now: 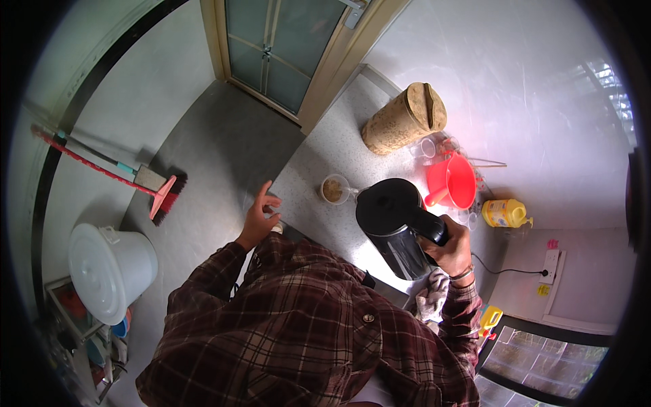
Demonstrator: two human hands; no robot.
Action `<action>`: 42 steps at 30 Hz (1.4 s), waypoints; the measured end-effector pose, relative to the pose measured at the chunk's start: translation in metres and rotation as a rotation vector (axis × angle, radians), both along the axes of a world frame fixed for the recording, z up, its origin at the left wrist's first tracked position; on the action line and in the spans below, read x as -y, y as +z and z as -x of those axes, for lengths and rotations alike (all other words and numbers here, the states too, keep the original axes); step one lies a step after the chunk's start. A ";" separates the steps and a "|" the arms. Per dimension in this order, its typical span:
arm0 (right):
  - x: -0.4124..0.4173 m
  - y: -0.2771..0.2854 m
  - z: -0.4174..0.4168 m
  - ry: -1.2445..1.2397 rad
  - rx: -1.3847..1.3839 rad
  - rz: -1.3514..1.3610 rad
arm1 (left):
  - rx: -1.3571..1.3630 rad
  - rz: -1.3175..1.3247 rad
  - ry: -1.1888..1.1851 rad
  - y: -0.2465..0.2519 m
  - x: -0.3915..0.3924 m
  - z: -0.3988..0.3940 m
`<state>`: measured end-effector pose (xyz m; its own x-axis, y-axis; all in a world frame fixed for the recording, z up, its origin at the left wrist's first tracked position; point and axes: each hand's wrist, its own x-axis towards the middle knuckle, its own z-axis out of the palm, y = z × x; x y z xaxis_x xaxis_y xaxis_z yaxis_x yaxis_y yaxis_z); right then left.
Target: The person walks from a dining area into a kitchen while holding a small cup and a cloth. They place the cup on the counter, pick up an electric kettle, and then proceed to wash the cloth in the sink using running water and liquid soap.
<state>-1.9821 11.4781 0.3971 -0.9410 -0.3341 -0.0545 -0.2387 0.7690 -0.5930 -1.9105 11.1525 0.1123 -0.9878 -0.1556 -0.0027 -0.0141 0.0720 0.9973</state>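
My right hand grips the handle of a black electric kettle above the speckled countertop. The kettle's lid is down, and its spout points towards a clear plastic cup. What looks like a thin stream of water runs between spout and cup. Something light brown shows inside the cup; I cannot tell what it is. My left hand hangs in the air by the counter's edge, fingers apart and holding nothing.
Behind the kettle stand a brown cylindrical container, a red plastic dipper, clear cups and a yellow pump bottle. A cloth lies near my right forearm. Leftward are a broom and a lidded white bucket.
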 end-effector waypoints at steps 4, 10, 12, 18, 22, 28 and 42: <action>0.001 -0.001 0.000 0.001 0.010 -0.004 | 0.019 0.009 -0.019 0.005 0.001 0.001; 0.005 -0.003 -0.002 -0.005 0.017 0.003 | 0.038 0.012 -0.042 0.007 0.003 0.002; 0.002 -0.008 -0.003 -0.008 0.017 0.028 | 0.031 0.011 -0.053 0.008 0.003 0.003; -0.004 -0.027 -0.011 -0.044 0.039 0.115 | 0.057 0.008 -0.077 0.008 0.001 0.005; -0.002 -0.038 -0.016 -0.116 0.052 0.165 | 0.089 0.003 -0.113 0.007 0.006 0.006; -0.034 -0.053 -0.032 -0.231 -0.037 0.439 | 0.086 0.040 -0.146 0.000 0.005 0.018; -0.163 -0.105 -0.111 -0.989 -0.629 1.076 | 0.184 0.030 -0.183 -0.069 -0.028 0.079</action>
